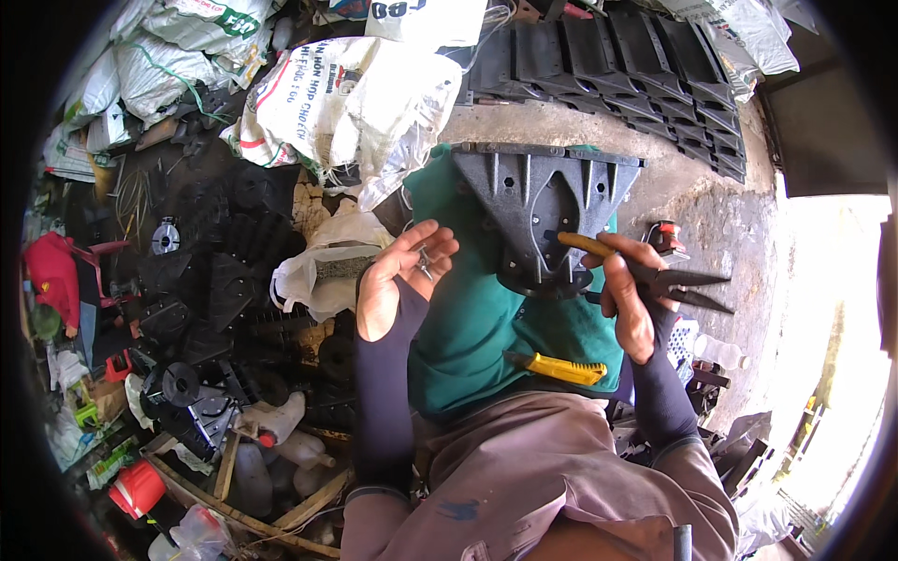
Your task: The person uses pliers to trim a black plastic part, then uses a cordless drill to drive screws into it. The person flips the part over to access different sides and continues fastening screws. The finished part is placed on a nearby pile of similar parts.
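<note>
My left hand is raised palm up beside the lap, its fingers half curled around several small silvery metal pieces that look like screws. My right hand grips a pair of pliers by an orange-yellow handle. Their dark jaws are spread and point to the right. Between my hands, a black moulded plastic bracket, roughly triangular with ribs and holes, rests on my green-covered lap. Nearer to me on the lap lies a yellow utility knife.
Stacked black moulded parts stand at the far right. An open white plastic bag of small pieces sits left of my left hand, near a large white sack. Plastic jugs and a red container are at lower left.
</note>
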`<state>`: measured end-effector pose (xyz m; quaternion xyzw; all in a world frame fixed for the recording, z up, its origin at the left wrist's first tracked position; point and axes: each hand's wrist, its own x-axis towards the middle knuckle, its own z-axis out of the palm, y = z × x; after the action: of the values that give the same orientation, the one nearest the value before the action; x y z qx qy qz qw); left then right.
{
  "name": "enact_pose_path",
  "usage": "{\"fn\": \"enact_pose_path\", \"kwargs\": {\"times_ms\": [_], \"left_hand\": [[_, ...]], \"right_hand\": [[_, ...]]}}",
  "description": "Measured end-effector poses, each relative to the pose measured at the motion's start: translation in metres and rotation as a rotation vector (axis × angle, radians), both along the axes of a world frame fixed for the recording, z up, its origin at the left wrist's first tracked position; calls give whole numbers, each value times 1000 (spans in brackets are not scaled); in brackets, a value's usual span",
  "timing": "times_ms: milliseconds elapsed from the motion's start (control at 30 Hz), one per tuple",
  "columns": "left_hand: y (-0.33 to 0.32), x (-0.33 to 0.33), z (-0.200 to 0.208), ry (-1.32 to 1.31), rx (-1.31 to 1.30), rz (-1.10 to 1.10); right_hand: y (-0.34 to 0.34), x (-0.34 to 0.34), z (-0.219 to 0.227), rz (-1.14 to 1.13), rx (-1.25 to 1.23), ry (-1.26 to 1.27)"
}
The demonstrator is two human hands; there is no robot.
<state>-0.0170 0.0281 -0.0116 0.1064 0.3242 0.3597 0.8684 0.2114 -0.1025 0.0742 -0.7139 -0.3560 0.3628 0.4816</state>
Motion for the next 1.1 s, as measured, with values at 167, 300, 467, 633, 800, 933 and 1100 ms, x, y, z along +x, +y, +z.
{"fn": "enact_pose_path", "kwargs": {"times_ms": [167,300,467,633,800,933,1100], "left_hand": [[-3,-3,-7,49,35,-4],[-3,1,-3,74,96,-90],[0,7,0,64,35,-182],[0,18,8,243,63,-182],[2,25,20,429,268,-236],[-5,37,18,478,374,-172],[-13,53,2,818,713,-20]], "right_hand": [[15,10,-8,-8,-14,65],[18,23,-10,1,-53,139],[22,37,-16,8,-115,195],[27,42,-24,30,-144,213],[31,42,-26,40,-152,253],[32,44,-24,20,-170,303],[32,46,-24,9,-164,341]]}}
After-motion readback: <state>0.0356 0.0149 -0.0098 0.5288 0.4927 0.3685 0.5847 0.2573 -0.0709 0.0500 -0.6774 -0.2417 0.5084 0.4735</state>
